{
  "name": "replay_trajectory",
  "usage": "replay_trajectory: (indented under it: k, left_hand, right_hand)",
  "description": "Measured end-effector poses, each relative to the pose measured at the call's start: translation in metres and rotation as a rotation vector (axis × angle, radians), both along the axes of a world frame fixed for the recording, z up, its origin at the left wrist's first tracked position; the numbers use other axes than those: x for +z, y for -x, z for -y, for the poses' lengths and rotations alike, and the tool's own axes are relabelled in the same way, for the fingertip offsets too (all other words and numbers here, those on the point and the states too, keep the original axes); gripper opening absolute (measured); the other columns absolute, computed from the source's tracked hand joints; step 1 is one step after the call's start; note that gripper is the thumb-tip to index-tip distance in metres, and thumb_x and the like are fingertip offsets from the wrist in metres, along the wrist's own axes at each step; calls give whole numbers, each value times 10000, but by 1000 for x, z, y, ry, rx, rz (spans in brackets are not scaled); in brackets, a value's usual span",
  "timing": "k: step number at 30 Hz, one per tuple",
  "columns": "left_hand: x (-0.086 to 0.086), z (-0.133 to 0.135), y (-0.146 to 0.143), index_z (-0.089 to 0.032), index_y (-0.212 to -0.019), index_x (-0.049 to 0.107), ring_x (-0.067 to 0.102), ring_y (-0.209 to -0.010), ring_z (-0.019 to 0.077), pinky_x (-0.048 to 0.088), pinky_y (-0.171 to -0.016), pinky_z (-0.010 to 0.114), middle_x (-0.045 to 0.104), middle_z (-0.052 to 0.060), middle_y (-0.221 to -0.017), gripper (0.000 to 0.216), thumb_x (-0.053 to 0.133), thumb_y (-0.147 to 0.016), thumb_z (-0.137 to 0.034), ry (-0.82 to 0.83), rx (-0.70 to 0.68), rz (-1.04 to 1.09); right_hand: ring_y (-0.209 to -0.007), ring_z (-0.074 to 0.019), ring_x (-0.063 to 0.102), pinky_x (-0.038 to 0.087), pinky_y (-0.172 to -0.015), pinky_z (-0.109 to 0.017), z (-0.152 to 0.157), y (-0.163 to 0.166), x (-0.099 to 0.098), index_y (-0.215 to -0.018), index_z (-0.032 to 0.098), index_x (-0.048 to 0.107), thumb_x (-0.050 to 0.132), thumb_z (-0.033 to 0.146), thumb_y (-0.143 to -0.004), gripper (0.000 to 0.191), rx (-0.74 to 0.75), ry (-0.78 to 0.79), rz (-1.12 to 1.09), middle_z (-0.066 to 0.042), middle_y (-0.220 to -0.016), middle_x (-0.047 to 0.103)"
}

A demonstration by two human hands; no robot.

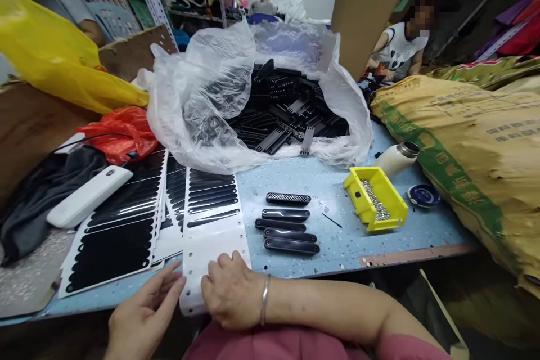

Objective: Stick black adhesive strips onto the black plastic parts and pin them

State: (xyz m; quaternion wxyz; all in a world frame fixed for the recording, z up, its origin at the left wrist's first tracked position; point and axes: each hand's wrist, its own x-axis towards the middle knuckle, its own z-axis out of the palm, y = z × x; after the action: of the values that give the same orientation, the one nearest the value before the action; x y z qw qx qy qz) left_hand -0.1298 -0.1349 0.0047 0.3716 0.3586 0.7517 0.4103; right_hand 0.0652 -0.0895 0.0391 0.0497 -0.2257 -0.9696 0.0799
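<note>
My right hand (230, 289), with a silver bangle on its wrist, rests fingers curled on the near end of a white backing sheet (213, 236) that carries a few black sticker strips at its far end. My left hand (143, 312) lies beside it at the sheet's left edge, fingers stretched out and touching the sheet. Just right of the sheet several long black plastic pieces (289, 222) lie in a row on the blue table (337, 247). More sticker sheets (122, 225) are stacked to the left.
A clear plastic bag (211, 95) full of black plastic parts sits at the table's middle. A yellow bin (375, 199) of small metal bits, a white bottle (396, 157), a blue lid (424, 195) and a big yellow sack (476, 146) lie right. Other people sit behind.
</note>
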Motion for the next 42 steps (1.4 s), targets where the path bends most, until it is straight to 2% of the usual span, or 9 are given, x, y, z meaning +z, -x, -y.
replay_trajectory:
  k: [3,7,11,16,21,30,35,38,42]
  left_hand:
    - [13,-13,-7,-188,-948,681,689,-756,227,583,-670,283,739,30,-773,527,796,-480,-400,30,73,141]
    - [20,-34,-1,-149,-910,659,684,-668,187,575,-583,247,733,37,-748,448,791,-538,-360,-28,171,282]
    - [21,-53,-4,-97,-926,655,687,-650,191,567,-564,256,729,83,-718,415,804,-578,-266,-47,104,522]
    - [23,-67,-14,-77,-1010,655,644,-572,135,461,-440,174,721,103,-737,450,809,-596,-163,-76,54,697]
    - [18,-70,-21,-66,-823,691,463,-379,48,282,-317,130,631,23,-538,338,820,-587,-271,-41,-79,662]
    - [11,-75,-27,-104,-736,649,548,-444,95,424,-410,187,638,14,-572,331,803,-560,-339,-12,-84,636]
    - [15,-78,-33,-104,-680,631,516,-402,94,384,-370,179,606,6,-515,287,757,-560,-332,2,-78,608]
    - [15,-79,-35,-104,-636,627,487,-371,92,346,-341,176,576,-4,-471,257,741,-543,-315,-2,-49,576]
    - [13,-75,-36,-107,-622,643,467,-382,72,355,-369,172,562,-26,-471,235,766,-514,-276,-75,68,632]
  right_hand:
    - [-799,-258,544,430,-584,-361,-6,6,-14,-861,101,614,588,226,-737,178,33,-26,5,-111,-860,599]
    - [-690,-185,553,426,-594,-317,-3,-5,-23,-723,164,606,556,220,-769,88,-87,100,-185,-59,-809,653]
    - [-709,-171,576,444,-662,-312,7,-18,-19,-775,181,615,508,152,-819,119,-184,110,-423,-84,-882,696]
    - [-722,-180,588,466,-671,-321,15,-26,-20,-879,168,625,454,82,-834,196,-128,168,-572,-103,-905,705]
    - [-769,-190,600,484,-688,-329,17,-26,-25,-949,174,617,440,56,-858,231,-68,213,-607,-111,-937,701]
    - [-823,-197,613,495,-723,-340,12,-27,-31,-1039,181,601,462,56,-874,250,4,218,-531,-118,-973,698]
    - [-839,-199,605,492,-736,-338,14,-27,-32,-987,170,609,444,63,-894,217,1,231,-534,-117,-933,693]
    - [-798,-194,605,488,-725,-328,14,-30,-28,-922,178,622,538,203,-907,90,12,284,-515,-108,-882,683]
    - [-658,-173,586,472,-614,-290,-3,-21,-22,-933,157,649,635,424,-843,282,-185,343,-625,-77,-750,651]
